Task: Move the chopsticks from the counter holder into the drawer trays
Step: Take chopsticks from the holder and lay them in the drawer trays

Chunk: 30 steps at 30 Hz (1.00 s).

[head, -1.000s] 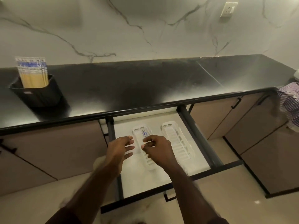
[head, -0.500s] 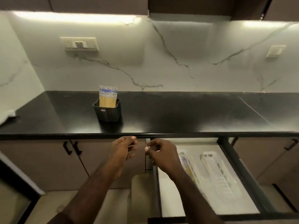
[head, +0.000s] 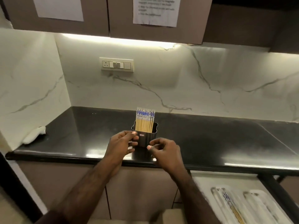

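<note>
At counter edge, left hand fingers curl loosely beside holder, fingertips touching or just short of its left wall (cannot tell which); nothing gripped. Right hand fingers loosely curled in front of holder's lower right, thumb near forefinger, holding nothing visible. Holder black, upright on dark counter, packed with chopsticks standing upright, blue-patterned tops up. Lower right: open drawer with two white trays; left tray holds one pair.
</note>
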Available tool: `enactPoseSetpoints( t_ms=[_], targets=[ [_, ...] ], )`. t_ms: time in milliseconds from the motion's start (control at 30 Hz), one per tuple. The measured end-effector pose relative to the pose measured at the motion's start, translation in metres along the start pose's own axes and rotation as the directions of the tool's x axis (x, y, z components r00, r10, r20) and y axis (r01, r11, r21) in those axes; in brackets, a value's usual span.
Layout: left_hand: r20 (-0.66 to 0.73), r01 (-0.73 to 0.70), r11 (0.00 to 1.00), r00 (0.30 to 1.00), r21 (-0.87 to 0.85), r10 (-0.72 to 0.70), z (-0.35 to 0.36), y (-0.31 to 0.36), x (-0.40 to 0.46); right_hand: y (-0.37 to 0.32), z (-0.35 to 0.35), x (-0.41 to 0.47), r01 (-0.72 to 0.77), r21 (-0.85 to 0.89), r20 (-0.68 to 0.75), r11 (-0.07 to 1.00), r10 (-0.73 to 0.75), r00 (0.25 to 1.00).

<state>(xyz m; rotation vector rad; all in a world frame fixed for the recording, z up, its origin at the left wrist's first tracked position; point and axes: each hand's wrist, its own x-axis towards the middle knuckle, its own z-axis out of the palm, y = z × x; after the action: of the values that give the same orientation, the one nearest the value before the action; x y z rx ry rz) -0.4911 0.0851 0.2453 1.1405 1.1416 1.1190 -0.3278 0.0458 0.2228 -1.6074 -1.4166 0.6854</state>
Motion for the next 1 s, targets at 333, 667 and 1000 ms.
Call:
enactPoseSetpoints(
  t_ms=[333, 667, 1000],
  targets=[
    [0.078, -0.021, 1.0, 0.997, -0.014, 0.022, -0.05, 0.025, 0.065, -0.042, 0.049, 0.066, 0.003, -0.009, -0.028, 1.0, -0.003, 1.0],
    [0.099, -0.015, 1.0, 0.995, 0.023, 0.013, -0.058, 0.021, 0.138, -0.017, 0.066, 0.155, -0.021, -0.077, -0.166, 0.997, 0.008, 0.986],
    [0.151, 0.092, 0.995, 0.984, 0.033, -0.096, 0.016, -0.012, 0.252, 0.064, 0.046, 0.272, -0.238, -0.035, -0.276, 0.971, 0.219, 0.936]
  ],
)
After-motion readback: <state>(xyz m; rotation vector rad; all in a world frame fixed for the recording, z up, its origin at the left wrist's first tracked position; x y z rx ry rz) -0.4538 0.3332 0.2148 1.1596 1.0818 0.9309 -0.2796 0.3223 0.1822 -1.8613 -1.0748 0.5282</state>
